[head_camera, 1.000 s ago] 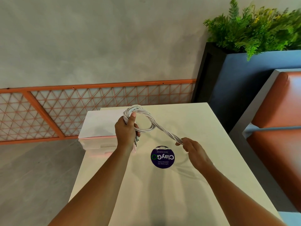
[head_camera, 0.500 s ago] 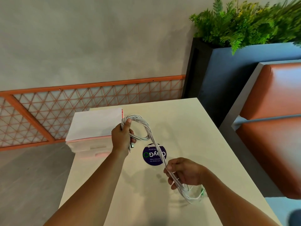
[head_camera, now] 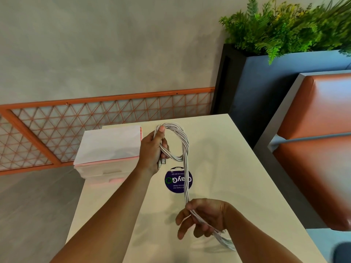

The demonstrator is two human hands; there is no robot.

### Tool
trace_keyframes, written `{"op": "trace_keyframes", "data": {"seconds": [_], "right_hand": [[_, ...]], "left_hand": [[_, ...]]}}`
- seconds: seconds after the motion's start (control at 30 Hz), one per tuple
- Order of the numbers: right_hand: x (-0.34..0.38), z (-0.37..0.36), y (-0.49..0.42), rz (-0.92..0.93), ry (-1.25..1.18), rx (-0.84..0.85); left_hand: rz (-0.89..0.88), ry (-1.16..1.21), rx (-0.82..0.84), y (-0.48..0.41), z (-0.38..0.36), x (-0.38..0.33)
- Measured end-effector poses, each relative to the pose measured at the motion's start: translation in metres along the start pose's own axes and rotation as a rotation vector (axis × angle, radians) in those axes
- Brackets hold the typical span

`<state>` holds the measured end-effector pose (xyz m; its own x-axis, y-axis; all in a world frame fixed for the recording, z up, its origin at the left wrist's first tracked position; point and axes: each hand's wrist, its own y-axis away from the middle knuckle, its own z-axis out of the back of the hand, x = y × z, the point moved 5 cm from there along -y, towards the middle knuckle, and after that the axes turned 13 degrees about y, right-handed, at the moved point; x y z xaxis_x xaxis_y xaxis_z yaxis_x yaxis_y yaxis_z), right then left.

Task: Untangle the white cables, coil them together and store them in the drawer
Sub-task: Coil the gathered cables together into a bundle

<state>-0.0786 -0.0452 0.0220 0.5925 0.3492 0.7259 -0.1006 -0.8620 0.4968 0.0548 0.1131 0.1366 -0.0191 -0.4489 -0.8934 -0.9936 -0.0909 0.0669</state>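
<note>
A twisted bundle of white cables hangs above the cream table. My left hand grips one loop of the bundle, thumb up on its top, with plug ends poking out below the palm. From the loop the bundle runs down to my right hand, which holds the strands between thumb and curled fingers. The tail trails out past my right wrist. A white and pink drawer box stands at the table's left edge, beside my left hand; its drawers look closed.
A round purple sticker lies on the table under the cables. An orange lattice rail runs along the grey wall behind. A dark planter with green plants and an orange bench seat stand to the right.
My right hand has drawn back toward me along the bundle, from beside the sticker to well below it, pulling the strands straight. My left hand keeps its loop.
</note>
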Motion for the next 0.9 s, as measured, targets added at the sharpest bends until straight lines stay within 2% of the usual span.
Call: {"op": "trace_keyframes", "data": {"seconds": [0.1, 0.2, 0.3, 0.37, 0.43, 0.5, 0.67, 0.77, 0.9], "right_hand": [[0.005, 0.006, 0.004, -0.05, 0.08, -0.082], [0.011, 0.023, 0.014, -0.056, 0.121, -0.383], [0.031, 0.044, 0.034, 0.184, 0.072, -0.741], [0.05, 0.05, 0.046, 0.343, 0.054, -0.86], [0.068, 0.052, 0.056, 0.413, 0.078, -0.924], [0.083, 0.054, 0.063, 0.404, 0.201, -1.013], [0.109, 0.062, 0.082, 0.192, 0.77, -1.399], [0.108, 0.061, 0.082, 0.179, 0.847, -1.413], [0.094, 0.06, 0.074, 0.313, 0.63, -1.269]], "left_hand": [[-0.001, -0.014, -0.048, 0.001, 0.007, 0.003], [-0.004, 0.042, -0.149, 0.002, 0.022, 0.002], [0.005, 0.158, -0.3, 0.002, 0.04, -0.002], [0.024, 0.216, -0.387, 0.001, 0.052, -0.003], [0.025, 0.27, -0.44, -0.001, 0.059, -0.004], [-0.004, 0.305, -0.478, -0.003, 0.061, -0.01], [-0.072, 0.257, -0.506, -0.013, 0.061, -0.032], [-0.073, 0.228, -0.515, -0.018, 0.062, -0.039], [-0.101, 0.142, -0.506, -0.02, 0.065, -0.042]]}}
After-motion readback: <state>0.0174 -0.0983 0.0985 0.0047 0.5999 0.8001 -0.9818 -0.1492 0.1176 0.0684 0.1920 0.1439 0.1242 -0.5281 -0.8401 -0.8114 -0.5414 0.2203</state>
